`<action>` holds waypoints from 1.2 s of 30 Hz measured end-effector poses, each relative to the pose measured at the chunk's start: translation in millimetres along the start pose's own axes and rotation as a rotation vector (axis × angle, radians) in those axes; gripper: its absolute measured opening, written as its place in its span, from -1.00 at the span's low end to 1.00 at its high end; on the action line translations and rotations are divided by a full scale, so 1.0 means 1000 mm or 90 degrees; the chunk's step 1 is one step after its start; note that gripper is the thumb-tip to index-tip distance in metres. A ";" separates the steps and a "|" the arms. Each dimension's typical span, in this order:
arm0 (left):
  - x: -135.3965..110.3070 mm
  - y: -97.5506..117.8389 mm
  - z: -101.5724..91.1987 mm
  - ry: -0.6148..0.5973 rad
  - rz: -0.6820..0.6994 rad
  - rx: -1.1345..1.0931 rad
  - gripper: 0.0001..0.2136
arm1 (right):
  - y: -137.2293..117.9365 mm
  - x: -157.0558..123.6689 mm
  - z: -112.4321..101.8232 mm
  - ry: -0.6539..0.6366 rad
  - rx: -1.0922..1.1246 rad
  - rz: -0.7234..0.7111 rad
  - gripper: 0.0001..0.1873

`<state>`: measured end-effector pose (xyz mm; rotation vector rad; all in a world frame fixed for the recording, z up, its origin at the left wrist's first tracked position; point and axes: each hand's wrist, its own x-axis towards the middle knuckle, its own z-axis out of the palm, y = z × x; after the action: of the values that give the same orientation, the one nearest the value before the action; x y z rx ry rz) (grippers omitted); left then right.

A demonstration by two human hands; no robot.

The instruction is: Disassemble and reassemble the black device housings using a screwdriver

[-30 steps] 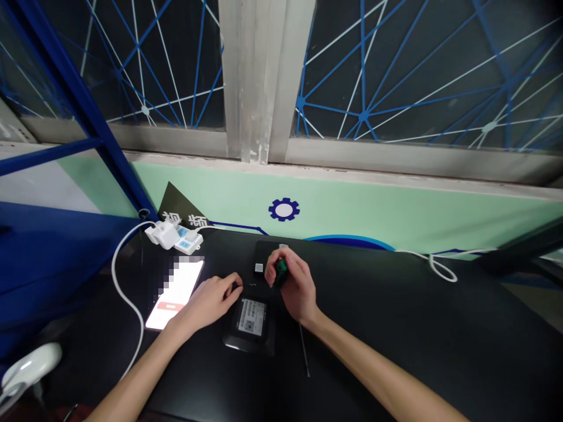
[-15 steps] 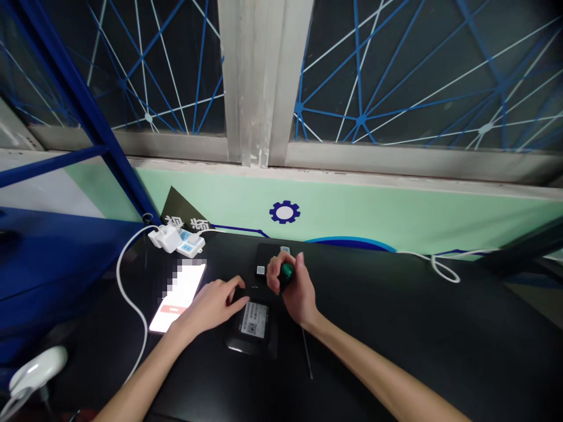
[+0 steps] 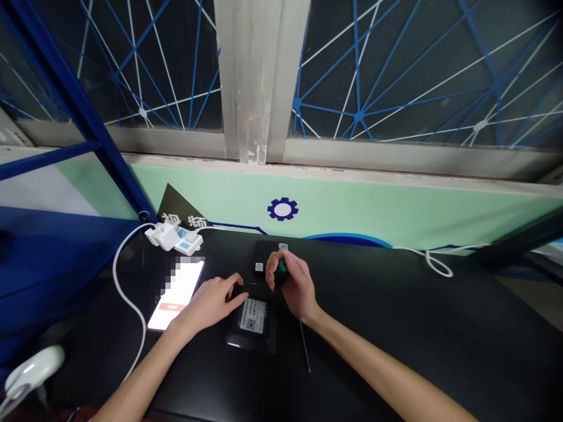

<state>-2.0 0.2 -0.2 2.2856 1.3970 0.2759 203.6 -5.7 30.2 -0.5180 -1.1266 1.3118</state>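
Note:
A flat black device [image 3: 251,322] with a white label lies on the black table [image 3: 396,328]. My left hand [image 3: 210,302] rests on its upper left corner, fingers bent and pressing it down. My right hand [image 3: 294,284] is closed round a green-handled screwdriver [image 3: 281,268], held upright over the device's top edge. A second black part [image 3: 263,258] with a small sticker lies just behind my right hand.
A lit phone [image 3: 176,293] lies left of my hand. A white power strip [image 3: 176,238] and cable [image 3: 125,293] sit at the back left. A thin metal rod [image 3: 304,346] lies under my right wrist. A white cable [image 3: 433,261] loops at the right. A white object [image 3: 30,366] sits bottom left.
My right hand has turned slightly round the screwdriver handle, so less of the green shows. My left hand stays on the device.

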 end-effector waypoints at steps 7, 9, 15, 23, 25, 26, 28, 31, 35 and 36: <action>0.001 0.002 0.000 0.006 -0.002 0.008 -0.72 | 0.003 -0.003 0.001 0.027 -0.012 -0.012 -0.65; 0.001 0.002 0.000 0.007 0.000 0.002 -0.73 | 0.003 -0.005 0.001 0.022 -0.016 -0.020 -0.69; 0.000 0.004 -0.002 0.006 -0.003 -0.001 -0.72 | -0.001 -0.005 0.000 0.008 -0.023 -0.007 -0.70; 0.001 0.004 -0.002 0.006 0.001 0.011 -0.71 | 0.000 -0.003 -0.002 -0.004 -0.037 0.012 -0.60; 0.001 0.003 -0.001 0.010 0.001 0.009 -0.71 | 0.002 -0.003 -0.001 -0.004 -0.025 0.004 -0.62; 0.001 0.002 -0.001 0.011 0.002 0.008 -0.71 | 0.002 -0.004 -0.001 -0.004 -0.015 -0.003 -0.66; 0.001 0.001 0.000 0.013 0.003 0.006 -0.72 | 0.003 -0.004 -0.002 -0.009 0.001 -0.012 -0.74; 0.001 0.001 -0.001 0.010 0.001 0.006 -0.72 | 0.001 -0.003 -0.003 -0.009 -0.003 -0.022 -0.78; 0.001 0.003 -0.003 0.002 -0.002 0.008 -0.71 | -0.001 -0.001 -0.006 -0.012 -0.014 -0.016 -0.64; 0.000 0.003 -0.003 0.000 -0.001 0.007 -0.71 | -0.001 0.000 -0.006 -0.014 -0.011 -0.010 -0.61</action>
<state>-0.2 0.1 4.0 2.2929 1.4043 0.2680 209.9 -4.5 28.6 -0.5077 -1.1598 1.2981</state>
